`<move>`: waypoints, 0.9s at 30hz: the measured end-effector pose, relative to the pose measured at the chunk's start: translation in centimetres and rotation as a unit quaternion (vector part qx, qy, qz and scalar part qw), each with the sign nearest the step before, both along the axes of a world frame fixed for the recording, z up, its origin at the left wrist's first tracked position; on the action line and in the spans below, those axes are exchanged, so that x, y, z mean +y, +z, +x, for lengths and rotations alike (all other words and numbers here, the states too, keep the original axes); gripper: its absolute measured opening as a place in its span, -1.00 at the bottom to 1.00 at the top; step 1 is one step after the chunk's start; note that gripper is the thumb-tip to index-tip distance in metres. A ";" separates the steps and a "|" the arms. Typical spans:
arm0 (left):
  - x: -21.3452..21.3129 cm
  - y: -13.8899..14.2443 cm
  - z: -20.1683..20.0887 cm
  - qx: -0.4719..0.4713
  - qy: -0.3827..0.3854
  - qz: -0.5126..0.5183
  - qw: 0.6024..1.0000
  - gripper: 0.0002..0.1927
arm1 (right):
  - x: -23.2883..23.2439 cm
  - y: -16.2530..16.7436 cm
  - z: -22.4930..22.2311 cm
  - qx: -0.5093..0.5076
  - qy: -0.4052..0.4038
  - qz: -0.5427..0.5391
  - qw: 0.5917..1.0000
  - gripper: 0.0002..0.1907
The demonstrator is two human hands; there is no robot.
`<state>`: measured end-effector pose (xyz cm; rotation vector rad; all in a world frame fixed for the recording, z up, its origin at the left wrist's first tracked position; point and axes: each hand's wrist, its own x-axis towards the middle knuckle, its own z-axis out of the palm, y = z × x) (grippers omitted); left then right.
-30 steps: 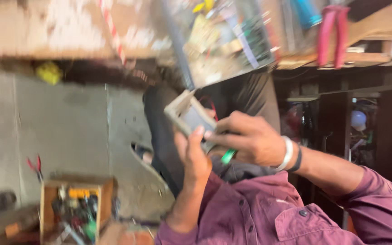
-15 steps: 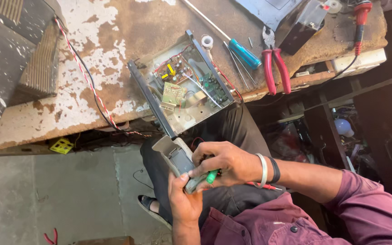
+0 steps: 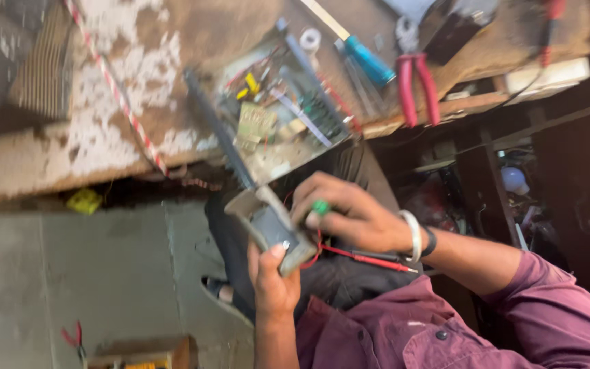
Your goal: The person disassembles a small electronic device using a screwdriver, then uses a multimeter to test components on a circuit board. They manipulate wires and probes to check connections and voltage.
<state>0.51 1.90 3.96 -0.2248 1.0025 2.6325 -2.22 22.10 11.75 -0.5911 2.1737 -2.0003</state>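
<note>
Right below the worn surface (image 3: 104,143) edge w/ its open circuit tray (image 3: 278,119) — grey box (image 3: 271,229) tilted, long axis diagonal, left hand (image 3: 274,287) fingers clamped round its lower end; right hand (image 3: 349,215) pinching green-handled tool (image 3: 320,206) just beside its upper face.

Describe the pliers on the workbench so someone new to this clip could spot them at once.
Start at the worn wooden workbench across the top of the view, then move right past the open metal chassis full of electronics. Near the bench's front edge lie the red-handled pliers, handles toward the person. The blue-handled screwdriver beside them is straight and single-shafted.
</note>
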 end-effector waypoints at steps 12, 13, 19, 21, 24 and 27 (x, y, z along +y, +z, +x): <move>-0.7 0.3 -0.6 0.125 0.031 -0.046 0.991 -0.32 | -0.5 -0.8 1.1 -0.013 -0.110 -0.024 0.994 -0.33; -0.7 0.2 -0.6 0.128 0.030 -0.045 0.990 -0.32 | -0.9 -1.1 1.2 0.003 -0.113 -0.022 0.993 -0.27; -1.0 -0.1 -0.2 0.146 0.018 -0.064 0.987 -0.35 | -1.7 -1.1 2.1 0.087 -0.125 0.058 0.987 -0.06; -1.1 -0.1 -0.3 0.147 0.015 -0.064 0.987 -0.34 | -1.7 -1.2 2.0 0.112 -0.102 0.076 0.985 -0.06; -1.2 0.0 -0.4 0.137 0.009 -0.060 0.989 -0.29 | -1.6 -1.5 1.6 0.135 -0.081 0.078 0.984 -0.09; -1.2 0.0 -0.5 0.147 0.010 -0.081 0.986 -0.27 | -1.6 -1.8 1.7 0.106 -0.090 0.065 0.988 -0.13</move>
